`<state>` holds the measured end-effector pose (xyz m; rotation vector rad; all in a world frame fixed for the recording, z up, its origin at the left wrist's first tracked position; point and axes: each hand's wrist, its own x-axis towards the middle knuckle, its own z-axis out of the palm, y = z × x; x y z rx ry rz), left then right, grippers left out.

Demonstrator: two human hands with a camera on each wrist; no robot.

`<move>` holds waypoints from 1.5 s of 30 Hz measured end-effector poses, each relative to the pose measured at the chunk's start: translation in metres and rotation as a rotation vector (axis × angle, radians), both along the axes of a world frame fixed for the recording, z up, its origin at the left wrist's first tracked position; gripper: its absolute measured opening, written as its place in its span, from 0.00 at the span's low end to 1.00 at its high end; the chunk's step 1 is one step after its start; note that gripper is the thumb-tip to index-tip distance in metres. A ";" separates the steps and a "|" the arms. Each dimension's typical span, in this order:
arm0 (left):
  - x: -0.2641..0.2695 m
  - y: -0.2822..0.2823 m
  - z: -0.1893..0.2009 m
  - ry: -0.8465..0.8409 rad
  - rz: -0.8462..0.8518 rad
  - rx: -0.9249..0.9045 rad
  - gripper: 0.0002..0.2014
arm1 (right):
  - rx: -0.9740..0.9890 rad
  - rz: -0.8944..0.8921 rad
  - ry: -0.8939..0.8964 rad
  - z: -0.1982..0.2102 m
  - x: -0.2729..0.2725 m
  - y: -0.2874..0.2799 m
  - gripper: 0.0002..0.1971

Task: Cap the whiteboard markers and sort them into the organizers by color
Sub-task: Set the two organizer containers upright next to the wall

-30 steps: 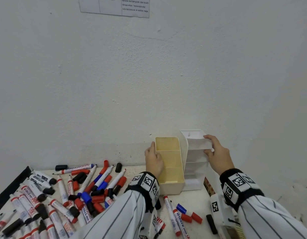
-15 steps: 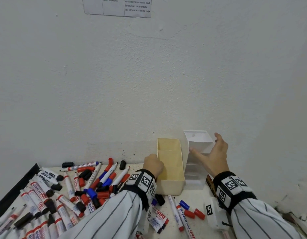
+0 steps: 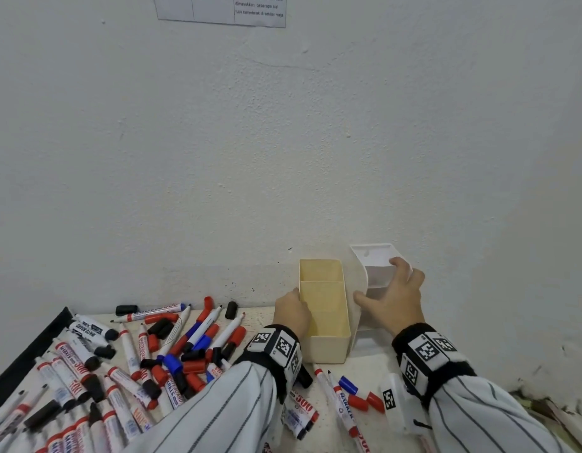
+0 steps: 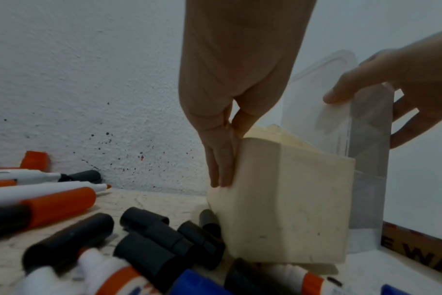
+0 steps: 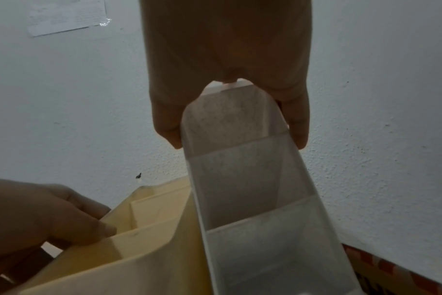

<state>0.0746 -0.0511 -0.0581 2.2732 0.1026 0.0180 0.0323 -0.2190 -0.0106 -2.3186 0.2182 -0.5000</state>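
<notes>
Two empty organizers stand side by side against the wall, a cream organizer (image 3: 325, 308) and a taller translucent white organizer (image 3: 369, 256). My left hand (image 3: 291, 315) holds the cream organizer's left wall, fingers flat down the outside (image 4: 221, 159) and thumb on the rim. My right hand (image 3: 394, 295) grips the white organizer (image 5: 240, 179) near its top, thumb on the left side and fingers on the right. A heap of whiteboard markers (image 3: 135, 354) and loose red, blue and black caps covers the table's left part. A few more markers (image 3: 335, 397) lie in front of the organizers.
The white wall rises directly behind the organizers, with a paper notice (image 3: 224, 9) high up. The table's black edge (image 3: 28, 358) runs along the left. A printed cardboard piece (image 4: 416, 249) lies to the right of the white organizer.
Half a second ago my right hand was spread loosely at the white organizer and my left hand sat lower; now both hands hold their organizers again.
</notes>
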 end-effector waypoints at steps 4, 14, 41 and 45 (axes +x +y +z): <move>0.001 0.004 -0.001 0.014 0.006 0.014 0.13 | 0.017 0.000 -0.016 0.000 0.001 0.000 0.42; -0.006 -0.002 -0.001 0.000 -0.035 -0.116 0.13 | 0.085 0.044 -0.051 -0.002 0.009 -0.002 0.48; -0.018 0.012 0.009 0.015 -0.038 -0.299 0.21 | 0.298 -0.090 -0.032 -0.015 0.041 -0.001 0.64; -0.018 0.013 0.006 0.011 -0.047 -0.294 0.21 | 0.302 -0.109 -0.059 -0.016 0.043 0.002 0.62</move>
